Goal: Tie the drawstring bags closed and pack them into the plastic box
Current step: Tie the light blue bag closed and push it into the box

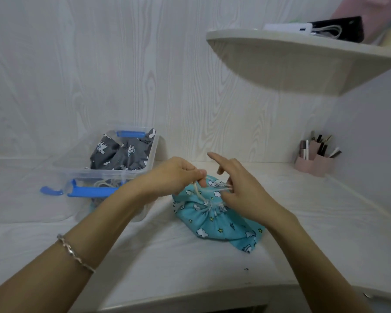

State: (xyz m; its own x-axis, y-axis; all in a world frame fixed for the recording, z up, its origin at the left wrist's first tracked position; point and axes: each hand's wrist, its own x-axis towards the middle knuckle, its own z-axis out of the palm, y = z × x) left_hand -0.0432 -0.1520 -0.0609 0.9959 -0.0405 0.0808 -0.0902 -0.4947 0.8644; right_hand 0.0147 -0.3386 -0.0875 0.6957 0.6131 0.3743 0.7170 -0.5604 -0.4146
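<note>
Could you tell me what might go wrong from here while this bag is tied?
The cord is only pinched by the left hand and hooked on the right hand, so it could slip before a knot forms. Grey bags already take up much of the plastic box, so the blue bag may fit tightly.

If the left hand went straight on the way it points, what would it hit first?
Probably the right hand: its raised forefinger lies just ahead of the left hand, though depth is unclear.
</note>
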